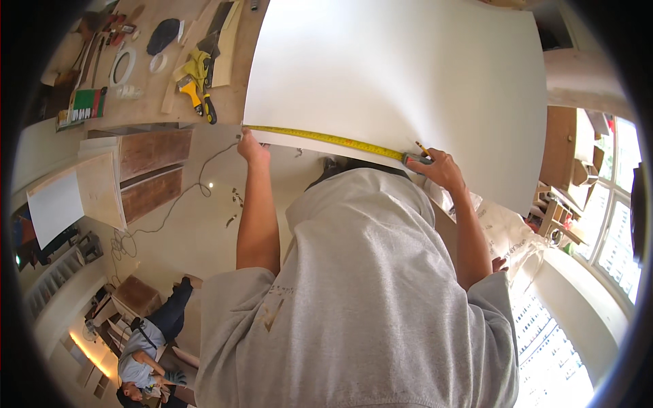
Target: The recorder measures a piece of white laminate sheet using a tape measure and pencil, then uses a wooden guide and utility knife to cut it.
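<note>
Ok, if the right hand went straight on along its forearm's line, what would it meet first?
Beyond its pencil, the right hand seems to have a free way over the bare white board, though its height above the surface is unclear.

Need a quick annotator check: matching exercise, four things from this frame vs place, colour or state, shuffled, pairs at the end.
Column one:
1. Left grip
2. Right grip
3. Tape blade
4. Large panel

Column two:
A. Yellow, stretched along the near edge
B. At the tape's left end
C. White, lying beneath the tape
D. Closed around the grey tape case

Pairs: 1-B, 2-D, 3-A, 4-C
</note>
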Demonstrator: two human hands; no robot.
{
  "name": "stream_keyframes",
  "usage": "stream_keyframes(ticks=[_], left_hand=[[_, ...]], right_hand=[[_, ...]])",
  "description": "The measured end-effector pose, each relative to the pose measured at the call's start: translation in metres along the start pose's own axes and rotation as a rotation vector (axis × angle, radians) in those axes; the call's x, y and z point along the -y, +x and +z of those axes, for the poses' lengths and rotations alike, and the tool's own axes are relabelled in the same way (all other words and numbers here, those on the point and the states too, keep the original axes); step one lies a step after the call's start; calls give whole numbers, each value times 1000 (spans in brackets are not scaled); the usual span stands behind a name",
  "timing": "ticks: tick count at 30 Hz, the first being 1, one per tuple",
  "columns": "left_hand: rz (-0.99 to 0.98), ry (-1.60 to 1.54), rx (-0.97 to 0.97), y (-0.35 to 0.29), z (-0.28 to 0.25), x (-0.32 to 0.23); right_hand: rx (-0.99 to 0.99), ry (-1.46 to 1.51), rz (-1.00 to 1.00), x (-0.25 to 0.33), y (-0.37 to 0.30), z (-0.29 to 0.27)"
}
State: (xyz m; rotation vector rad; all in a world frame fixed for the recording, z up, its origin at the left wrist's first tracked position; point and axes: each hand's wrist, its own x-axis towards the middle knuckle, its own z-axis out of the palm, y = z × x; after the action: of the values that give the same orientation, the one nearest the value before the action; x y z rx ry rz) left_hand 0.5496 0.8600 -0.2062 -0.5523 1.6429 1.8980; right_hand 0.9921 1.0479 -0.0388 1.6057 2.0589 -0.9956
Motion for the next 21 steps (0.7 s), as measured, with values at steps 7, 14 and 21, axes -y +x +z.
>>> stream_keyframes(ticks=[7,14,21], left_hand=[[173,14,12,-4,2,8],[432,204,-24,5,0,11],[422,281,-63,10,-6,8]], right_hand=[[-48,-58,-2,-3,-4,6],[-219,30,-4,-11,-6,12],[-245,61,-236,-27,-1,14]])
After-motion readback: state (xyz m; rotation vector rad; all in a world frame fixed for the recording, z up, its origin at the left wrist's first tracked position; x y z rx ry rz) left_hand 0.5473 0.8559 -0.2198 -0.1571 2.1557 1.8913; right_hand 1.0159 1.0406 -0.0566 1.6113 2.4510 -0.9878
